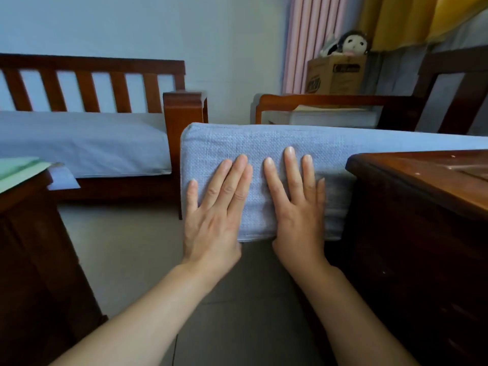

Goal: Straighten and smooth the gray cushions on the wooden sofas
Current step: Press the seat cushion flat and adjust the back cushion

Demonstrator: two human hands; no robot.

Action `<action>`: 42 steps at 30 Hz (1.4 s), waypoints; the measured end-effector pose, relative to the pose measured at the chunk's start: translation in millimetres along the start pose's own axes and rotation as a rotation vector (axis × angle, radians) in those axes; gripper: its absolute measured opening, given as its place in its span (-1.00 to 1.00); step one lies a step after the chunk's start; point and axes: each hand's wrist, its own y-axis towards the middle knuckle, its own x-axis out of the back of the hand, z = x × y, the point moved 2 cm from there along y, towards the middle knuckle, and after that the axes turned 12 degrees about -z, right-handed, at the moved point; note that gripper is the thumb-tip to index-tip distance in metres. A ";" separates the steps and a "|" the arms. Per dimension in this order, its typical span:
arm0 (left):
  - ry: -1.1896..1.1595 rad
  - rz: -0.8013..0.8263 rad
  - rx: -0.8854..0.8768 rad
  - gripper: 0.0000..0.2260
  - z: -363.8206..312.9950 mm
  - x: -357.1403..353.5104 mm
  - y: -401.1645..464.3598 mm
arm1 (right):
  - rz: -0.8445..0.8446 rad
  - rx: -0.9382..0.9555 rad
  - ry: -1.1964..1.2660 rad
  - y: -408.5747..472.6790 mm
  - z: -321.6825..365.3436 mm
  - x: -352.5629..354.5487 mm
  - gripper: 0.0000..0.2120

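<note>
I saw both hands laid flat on the near face of the gray cushion (264, 151), side by side and almost touching. The left hand (215, 207) had its fingers straight and close together, pressed against the weave, holding nothing. The right hand (297, 204) was the same: 4 fingers straight and slightly spread, palm over the cushion's lower edge, gripping nothing. The thumbs I could not see clearly.

The cushion ran off to the right, its left end just short of the arm of the sofa (182, 120) beyond it, and its right part hidden behind a dark wooden table (422, 186) in the foreground. It sat on a second sofa whose armrest (317, 100) showed behind it; I could not tell how squarely it lay in that frame.

The far sofa, with a slatted back, carried a second cushion (84, 143), lying flat in the seat.

Of containers I saw 1: a cardboard box (335, 75) standing in the corner in front of a pink curtain (306, 35). A plush doll (351, 43) with dark hair stuck out of its open top, with something white beside it that I could not make out. What else the box held was hidden.

At the left edge a green sheet (18, 167) lay on another dark wooden piece.
</note>
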 end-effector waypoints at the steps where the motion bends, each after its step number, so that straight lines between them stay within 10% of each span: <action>1: 0.002 -0.007 -0.006 0.15 2.8 4.6 10.5 | -0.006 0.001 0.015 12.0 1.6 2.6 -0.31; 6: 0.008 -0.017 -0.009 0.05 17.7 25.2 71.3 | 0.026 0.054 0.158 58.7 -0.5 25.2 -0.13; 10: 0.006 0.020 -0.023 0.02 20.7 29.5 82.6 | -0.132 -0.166 0.451 57.2 9.5 22.4 -0.43; 16: 0.000 0.023 -0.033 0.04 27.9 29.7 100.0 | -0.468 -0.147 0.093 86.3 18.9 -7.5 -0.55; 28: -0.085 0.014 -0.074 -0.06 46.0 40.3 169.8 | -0.579 -0.085 0.087 154.5 20.1 -10.5 -0.55; 42: -0.101 0.350 0.010 0.02 118.5 15.0 391.4 | -0.140 -0.088 0.072 397.9 15.5 -68.5 -0.57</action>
